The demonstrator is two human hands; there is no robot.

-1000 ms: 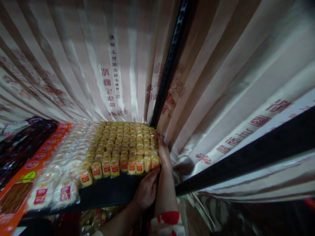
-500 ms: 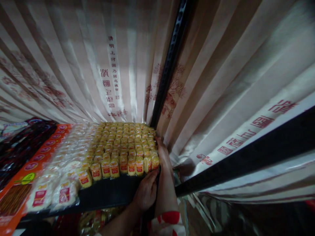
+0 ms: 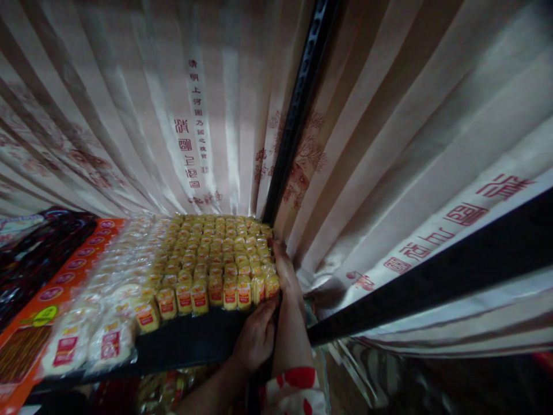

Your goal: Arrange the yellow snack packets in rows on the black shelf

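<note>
Best to hold the packs (image 3: 199,297) gently by the sides (likely light, soft, slippery), with left hand (image 3: 258,335) and right hand (image 3: 283,262) at their right edge, too hidden to tell if gripping.

Free shelf front (image 3: 185,343), yellow packets (image 3: 216,259) crowding behind, curtain (image 3: 389,127) blocking right
</note>
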